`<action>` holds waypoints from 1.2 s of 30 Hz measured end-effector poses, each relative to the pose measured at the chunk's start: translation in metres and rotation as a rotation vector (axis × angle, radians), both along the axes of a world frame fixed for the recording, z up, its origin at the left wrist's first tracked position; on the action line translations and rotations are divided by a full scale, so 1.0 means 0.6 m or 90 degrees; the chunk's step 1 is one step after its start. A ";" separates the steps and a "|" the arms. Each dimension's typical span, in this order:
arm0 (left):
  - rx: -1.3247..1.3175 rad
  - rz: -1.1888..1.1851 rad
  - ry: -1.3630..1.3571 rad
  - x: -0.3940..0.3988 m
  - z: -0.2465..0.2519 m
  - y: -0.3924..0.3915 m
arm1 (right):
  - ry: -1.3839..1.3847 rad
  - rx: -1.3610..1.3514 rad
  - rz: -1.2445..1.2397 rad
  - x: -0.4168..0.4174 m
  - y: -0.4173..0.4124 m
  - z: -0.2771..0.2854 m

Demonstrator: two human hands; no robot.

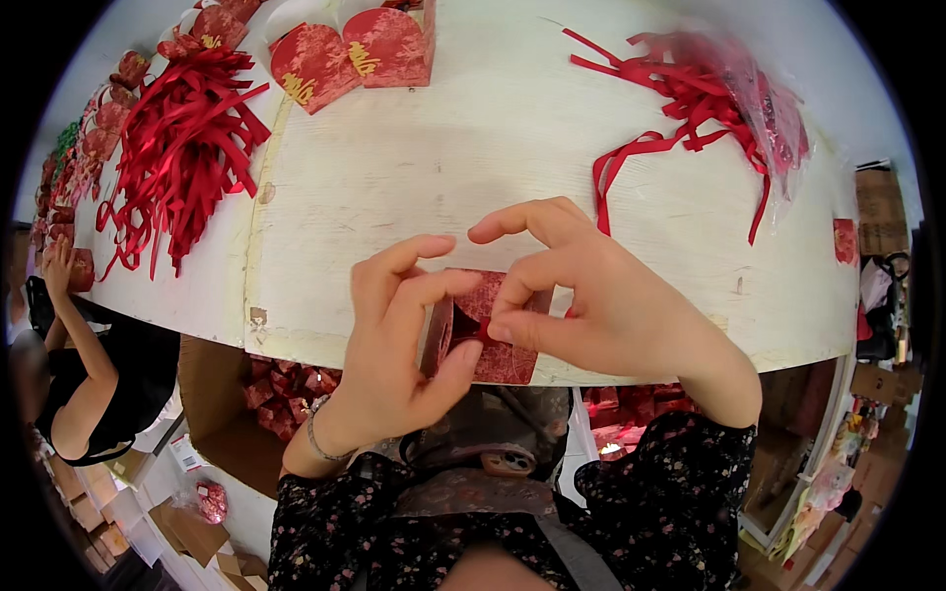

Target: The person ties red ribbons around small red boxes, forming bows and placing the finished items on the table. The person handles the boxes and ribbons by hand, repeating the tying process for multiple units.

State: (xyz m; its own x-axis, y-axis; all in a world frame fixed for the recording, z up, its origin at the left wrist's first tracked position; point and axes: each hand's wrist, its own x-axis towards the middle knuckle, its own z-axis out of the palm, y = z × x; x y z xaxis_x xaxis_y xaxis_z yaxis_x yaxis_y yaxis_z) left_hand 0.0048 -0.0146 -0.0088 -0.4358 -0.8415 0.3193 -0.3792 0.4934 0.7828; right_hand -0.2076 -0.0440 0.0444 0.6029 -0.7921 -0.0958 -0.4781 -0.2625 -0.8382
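A small red patterned paper box point(510, 362) lies at the table's front edge between my hands. My left hand point(406, 332) is at the box's left side, its fingertips curved over the top and its thumb near the dark opening. My right hand point(584, 295) has its thumb and a bent finger pinched at a piece of red ribbon point(483, 329) at the middle of the box, its forefinger stretched out. A pile of cut red ribbons point(185, 148) lies at the left, and more red ribbons point(695, 96) lie at the right, partly in a clear plastic bag point(772, 111).
Red boxes with gold characters point(384, 44) stand at the table's far side. Under the front edge, a cardboard box point(214, 399) holds many small red boxes point(281, 399). A co-worker's hand point(58, 266) is at a red box on the far left.
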 end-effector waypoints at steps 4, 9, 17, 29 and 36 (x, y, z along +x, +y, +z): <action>0.167 -0.076 0.188 0.013 -0.026 0.002 | -0.052 0.092 -0.010 0.012 -0.004 -0.015; 0.104 -0.061 0.189 0.001 -0.034 -0.003 | -0.041 0.129 -0.017 0.026 -0.003 -0.012; 0.112 -0.026 0.326 -0.015 -0.045 0.005 | -0.085 0.111 -0.032 0.030 -0.005 -0.023; 0.298 -0.015 0.373 0.009 -0.011 0.018 | -0.125 0.018 -0.052 0.022 -0.004 -0.033; 0.422 0.075 0.767 0.076 0.006 0.039 | 0.081 -0.282 -0.080 -0.117 0.023 -0.150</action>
